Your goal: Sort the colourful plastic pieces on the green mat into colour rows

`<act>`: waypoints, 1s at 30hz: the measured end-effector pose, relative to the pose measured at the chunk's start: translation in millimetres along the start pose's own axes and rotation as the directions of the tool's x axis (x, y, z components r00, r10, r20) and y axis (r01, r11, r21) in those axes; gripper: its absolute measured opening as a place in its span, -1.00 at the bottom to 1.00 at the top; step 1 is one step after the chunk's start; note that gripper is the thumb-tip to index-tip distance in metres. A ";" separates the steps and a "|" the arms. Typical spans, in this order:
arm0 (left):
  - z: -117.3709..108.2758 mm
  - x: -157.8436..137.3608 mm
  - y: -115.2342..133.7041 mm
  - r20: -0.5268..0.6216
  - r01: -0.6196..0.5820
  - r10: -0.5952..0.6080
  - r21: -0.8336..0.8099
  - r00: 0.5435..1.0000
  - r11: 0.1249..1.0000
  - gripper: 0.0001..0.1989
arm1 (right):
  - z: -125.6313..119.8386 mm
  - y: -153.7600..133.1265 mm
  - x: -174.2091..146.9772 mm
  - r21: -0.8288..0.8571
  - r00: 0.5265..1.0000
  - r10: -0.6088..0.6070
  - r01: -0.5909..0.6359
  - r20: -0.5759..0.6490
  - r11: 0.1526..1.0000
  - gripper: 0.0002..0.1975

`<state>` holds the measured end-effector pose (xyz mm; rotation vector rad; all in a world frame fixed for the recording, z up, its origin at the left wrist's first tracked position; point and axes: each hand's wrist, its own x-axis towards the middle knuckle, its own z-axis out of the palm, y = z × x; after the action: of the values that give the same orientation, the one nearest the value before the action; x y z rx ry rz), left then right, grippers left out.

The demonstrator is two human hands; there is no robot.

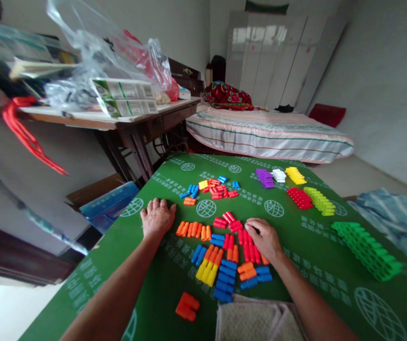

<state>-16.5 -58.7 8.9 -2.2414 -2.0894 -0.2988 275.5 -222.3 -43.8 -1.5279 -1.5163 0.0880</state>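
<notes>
My left hand (158, 218) lies flat on the green table (118, 251), fingers stretched out, holding nothing, beside a row of orange bullet-shaped plastic blocks (193, 230). My right hand (265, 238) has its fingers curled and pressed together at the top of a row of red bullet-shaped blocks (248, 246), with the fingertips on the red block there; the palm side is hidden. Between my arms lie blue blocks (225, 277), yellow blocks (206, 273) and loose red blocks (229, 218). A single orange-red block (188, 306) sits nearer to me.
Mixed loose blocks (213, 188) are scattered farther back. On the right stand joined groups: purple (265, 178), white (279, 175), yellow (295, 175), red (299, 198), lime (319, 201) and green (366, 251). A folded towel (260, 319) lies at the near edge. A cluttered desk (175, 116) stands left.
</notes>
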 end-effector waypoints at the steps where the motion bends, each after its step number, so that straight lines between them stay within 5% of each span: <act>1: -0.5 0.5 -0.1 0.002 0.000 0.000 -0.003 1.000 1.000 -0.41 | 0.1 -0.7 0.7 -0.003 1.000 0.001 -0.001 0.000 1.000 -0.79; 30: -8.9 8.6 3.0 0.037 -0.016 0.017 -0.014 0.999 1.000 -0.39 | -3.9 -10.2 10.6 0.001 0.999 0.020 -0.020 0.026 1.000 -0.79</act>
<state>-13.8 -52.1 19.4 -2.2885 -2.0918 -0.2732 272.9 -218.1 -29.4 -1.5471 -1.5208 0.1206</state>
